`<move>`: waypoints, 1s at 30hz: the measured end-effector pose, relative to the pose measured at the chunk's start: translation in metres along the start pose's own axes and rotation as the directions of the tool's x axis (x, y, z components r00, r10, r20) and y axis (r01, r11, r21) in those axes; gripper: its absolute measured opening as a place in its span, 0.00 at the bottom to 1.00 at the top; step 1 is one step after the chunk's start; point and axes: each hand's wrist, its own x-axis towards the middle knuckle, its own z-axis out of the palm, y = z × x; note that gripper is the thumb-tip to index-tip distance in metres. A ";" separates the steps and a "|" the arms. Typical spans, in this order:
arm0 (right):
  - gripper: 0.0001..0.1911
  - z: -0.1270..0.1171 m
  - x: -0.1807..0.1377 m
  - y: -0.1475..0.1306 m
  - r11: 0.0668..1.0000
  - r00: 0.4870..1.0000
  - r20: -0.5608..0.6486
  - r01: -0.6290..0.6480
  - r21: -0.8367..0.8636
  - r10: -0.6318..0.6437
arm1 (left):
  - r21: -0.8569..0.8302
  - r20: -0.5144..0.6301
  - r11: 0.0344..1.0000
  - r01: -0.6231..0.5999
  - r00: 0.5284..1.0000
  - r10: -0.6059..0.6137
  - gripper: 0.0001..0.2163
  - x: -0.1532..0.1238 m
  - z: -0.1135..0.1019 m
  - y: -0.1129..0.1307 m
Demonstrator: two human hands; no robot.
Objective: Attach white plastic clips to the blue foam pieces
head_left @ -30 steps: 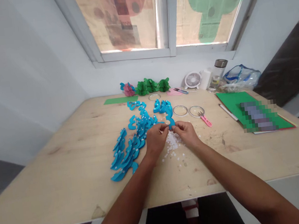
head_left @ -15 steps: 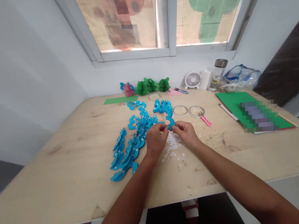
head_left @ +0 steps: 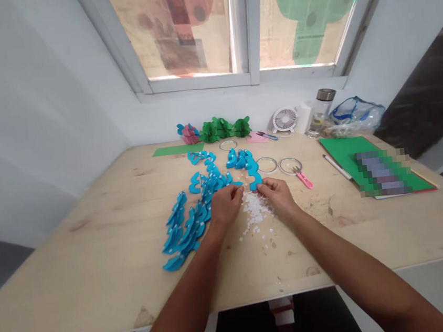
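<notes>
My right hand (head_left: 278, 194) pinches the lower end of a wavy-edged blue paper cutout (head_left: 254, 177), which stands up from its fingertips. To its left, my left hand (head_left: 225, 205) is closed, thumb against forefinger; anything tiny between them is too small to make out. Left of that hand lie many overlapping blue cutouts (head_left: 199, 218) with small white squares on them. More blue pieces (head_left: 238, 159) rest just behind the held one. Tiny white paper bits (head_left: 256, 209) are heaped and scattered between my hands.
Rolls of tape (head_left: 267, 165) and pink-handled snips (head_left: 304, 177) are beyond my right hand. Green sheets (head_left: 341, 156) lie at right. Along the wall stand green paper honeycomb shapes (head_left: 222, 127), a small white fan (head_left: 285, 120) and a bottle (head_left: 322, 113).
My left hand has come away from the blue cutout, a little to the left. My right hand still holds the cutout in nearly the same place.
</notes>
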 end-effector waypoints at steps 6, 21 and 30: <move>0.10 0.000 -0.001 0.002 1.000 1.000 0.026 0.000 0.000 0.000 | -0.562 0.092 0.819 0.114 0.993 -0.075 0.14 -0.003 0.010 0.000; 0.12 0.002 -0.004 0.001 0.999 0.997 0.067 -0.033 0.040 0.030 | -0.614 0.019 0.788 0.043 0.999 -0.040 0.11 -0.005 0.016 0.000; 0.13 0.002 -0.004 -0.002 1.000 0.998 0.055 -0.007 0.017 0.006 | -0.725 0.104 0.674 0.140 0.990 -0.093 0.15 -0.006 0.014 0.003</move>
